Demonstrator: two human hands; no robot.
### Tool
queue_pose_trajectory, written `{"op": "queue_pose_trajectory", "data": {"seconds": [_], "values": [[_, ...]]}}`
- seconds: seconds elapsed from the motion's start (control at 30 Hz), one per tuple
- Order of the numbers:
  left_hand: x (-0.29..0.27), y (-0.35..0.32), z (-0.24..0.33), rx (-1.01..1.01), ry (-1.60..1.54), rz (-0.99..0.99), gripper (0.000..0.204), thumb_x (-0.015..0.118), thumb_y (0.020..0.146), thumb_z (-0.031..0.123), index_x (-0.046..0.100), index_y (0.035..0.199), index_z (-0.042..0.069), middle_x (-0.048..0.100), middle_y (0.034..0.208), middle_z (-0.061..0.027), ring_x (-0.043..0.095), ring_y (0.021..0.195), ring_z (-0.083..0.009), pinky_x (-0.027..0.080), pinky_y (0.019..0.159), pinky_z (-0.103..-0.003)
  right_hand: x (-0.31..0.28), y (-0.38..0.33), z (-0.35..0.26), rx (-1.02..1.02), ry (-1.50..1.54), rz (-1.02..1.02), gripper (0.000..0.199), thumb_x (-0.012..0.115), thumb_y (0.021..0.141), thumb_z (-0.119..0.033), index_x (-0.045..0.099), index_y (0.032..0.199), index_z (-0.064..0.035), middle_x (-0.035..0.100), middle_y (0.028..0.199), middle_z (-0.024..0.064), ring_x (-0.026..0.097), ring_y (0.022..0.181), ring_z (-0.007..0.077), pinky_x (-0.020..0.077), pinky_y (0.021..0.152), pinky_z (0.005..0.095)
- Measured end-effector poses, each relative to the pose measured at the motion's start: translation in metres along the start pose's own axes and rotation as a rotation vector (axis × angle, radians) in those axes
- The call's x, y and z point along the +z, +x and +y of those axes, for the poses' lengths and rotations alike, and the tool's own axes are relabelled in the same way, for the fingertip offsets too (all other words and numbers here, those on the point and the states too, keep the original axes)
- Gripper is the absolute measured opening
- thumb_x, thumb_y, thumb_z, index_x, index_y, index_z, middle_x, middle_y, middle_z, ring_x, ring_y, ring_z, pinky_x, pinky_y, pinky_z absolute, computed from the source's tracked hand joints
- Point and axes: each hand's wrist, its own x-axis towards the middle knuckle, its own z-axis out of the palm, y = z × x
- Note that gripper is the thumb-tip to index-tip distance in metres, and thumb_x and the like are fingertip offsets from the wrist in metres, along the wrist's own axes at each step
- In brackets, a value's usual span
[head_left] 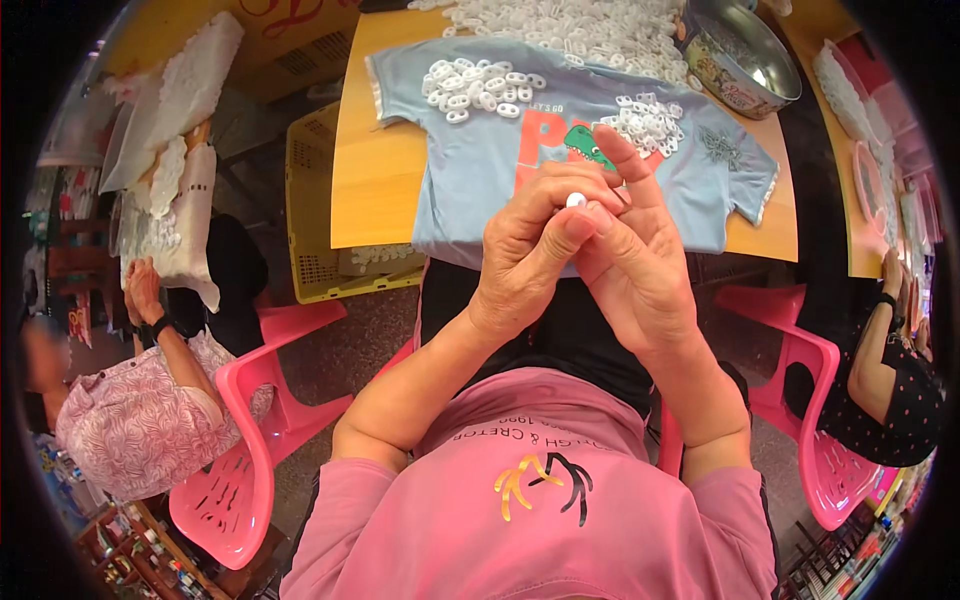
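Both my hands meet above the near edge of a light blue T-shirt [460, 190] spread on the table. My left hand [530, 245] is closed, pinching a small white plastic piece [576, 200] between thumb and curled fingers. The thumb of my right hand [640, 260] presses at the same piece, while one finger stretches up and away. Fingers hide most of the piece. A thin dark line shows by the fingertips, too small to name. On the shirt lie a pile of white oval two-holed pieces [480, 88], a pile of smaller white pieces [645, 122] and a heap of thin metal pins [722, 148].
A large heap of white pieces [590, 30] covers the table's far side. A round metal tin [745, 65] stands far right. Below the table at left is a yellow crate [310, 200]. People sit on pink chairs [245, 450] at either side, with a hand [143, 290] at left.
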Motion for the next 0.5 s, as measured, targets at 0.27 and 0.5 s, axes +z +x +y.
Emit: {"op": "queue_pose_trajectory", "data": {"seconds": [0.27,0.5], "values": [[-0.02,0.006,0.033,-0.267,0.049,0.092,0.022,0.052,0.1,0.015,0.06,0.115,0.001,0.062,0.108,-0.0063,0.059,0.093,-0.0119,0.047,0.086,-0.028,-0.01,0.011,-0.006,0.038,-0.335,-0.091,0.05,0.056,0.097,-0.011,0.038,0.143,-0.004,0.06,0.108,0.0053,0.058,0.091,0.0114,0.0472,0.082,0.0263],[-0.156,0.001,0.072,-0.077,0.599,0.682,0.028,0.063,0.094,0.01,0.061,0.119,-0.001,0.062,0.092,-0.0012,0.059,0.081,-0.0068,0.048,0.077,-0.02,-0.066,0.045,-0.039,-0.278,-1.021,0.116,0.027,0.062,0.095,-0.016,0.064,0.117,0.001,0.065,0.096,-0.0004,0.056,0.082,0.0057,0.0456,0.072,0.0216]]}}
